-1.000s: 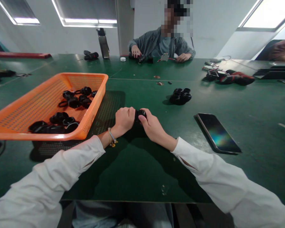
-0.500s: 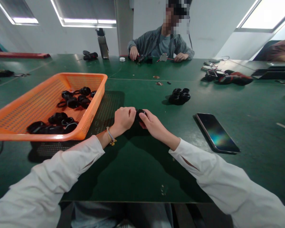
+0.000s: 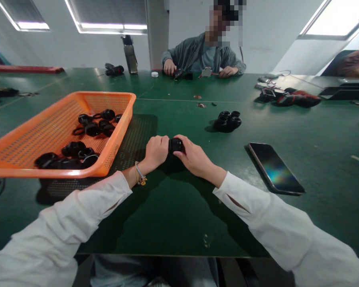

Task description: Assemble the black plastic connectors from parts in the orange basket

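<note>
A glossy black cylindrical part (image 3: 176, 145) is held between my two hands above the green table. My left hand (image 3: 157, 150) is closed around its left end, which the fingers hide. On the other end, the fingers and thumb of my right hand (image 3: 193, 154) grip the part from the right. To the left stands an orange basket (image 3: 126, 119) with several black ring-shaped and cylindrical parts (image 3: 92, 128) in it. Beyond my right hand, a small cluster of black round parts (image 3: 226, 121) sits on the table.
A phone (image 3: 273, 167) lies to the right on the green table (image 3: 167, 215). Across from me sits a person (image 3: 202, 56) with both hands on small items. A bottle (image 3: 129, 56) stands at the back, and a dark bundle with cables (image 3: 287, 97) lies at the far right.
My right thumb and fingers have shifted on the black part, so more of its side shows. My left hand keeps its grip with little movement.
</note>
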Tool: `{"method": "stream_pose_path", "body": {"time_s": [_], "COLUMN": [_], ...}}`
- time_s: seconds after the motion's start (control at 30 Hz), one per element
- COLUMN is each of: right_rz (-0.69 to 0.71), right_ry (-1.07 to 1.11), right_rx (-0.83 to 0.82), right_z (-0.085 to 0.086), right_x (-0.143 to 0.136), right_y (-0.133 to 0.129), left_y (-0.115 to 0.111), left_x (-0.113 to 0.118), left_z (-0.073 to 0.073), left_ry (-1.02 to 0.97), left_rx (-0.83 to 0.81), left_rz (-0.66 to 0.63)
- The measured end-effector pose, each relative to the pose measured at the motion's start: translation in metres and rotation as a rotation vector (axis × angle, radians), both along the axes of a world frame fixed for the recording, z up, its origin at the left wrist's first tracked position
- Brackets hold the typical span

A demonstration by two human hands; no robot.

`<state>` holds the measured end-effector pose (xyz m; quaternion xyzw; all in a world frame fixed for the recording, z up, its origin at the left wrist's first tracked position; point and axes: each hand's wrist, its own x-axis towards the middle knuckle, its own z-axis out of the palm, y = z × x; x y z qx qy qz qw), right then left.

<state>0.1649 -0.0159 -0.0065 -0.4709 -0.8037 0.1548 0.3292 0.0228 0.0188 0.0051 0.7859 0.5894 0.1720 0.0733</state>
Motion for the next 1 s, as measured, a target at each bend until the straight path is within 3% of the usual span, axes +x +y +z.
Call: {"method": "stream_pose_path", "body": {"time_s": [0.13, 0.27, 0.47, 0.57, 0.67, 0.9, 1.0], "right_rz": [-0.062, -0.123, -0.116, -0.105, -0.075, 0.039, 0.106], "right_ry": [0.102, 0.252, 0.674, 0.753, 0.688, 0.187, 0.019], "right_rx": [-0.014, -0.152, -0.551, -0.717, -0.626, -0.095, 0.044], "right_z": [0.0, 0.001, 0.007, 0.007, 0.004, 0.004, 0.006], "right_x": [-0.008, -0.016, -0.023, -0.025, -0.022, -0.003, 0.003], "right_y": [-0.005, -0.01, -0.009, -0.007, -0.005, 0.002, 0.003], "left_y": [-0.004, -0.005, -0.002, -0.002, -0.002, 0.001, 0.003], "left_x": [0.0, -0.001, -0.004, -0.005, -0.005, -0.001, -0.001], "left_z": [0.003, 0.004, 0.005, 0.006, 0.006, 0.001, 0.0], "left_ry": [0.056, 0.102, 0.129, 0.141, 0.111, -0.216, -0.324], "left_rx": [0.017, 0.049, 0.185, 0.195, 0.183, 0.048, -0.021], "left_rz": [0.013, 0.019, -0.032, -0.061, -0.039, 0.029, 0.012]}}
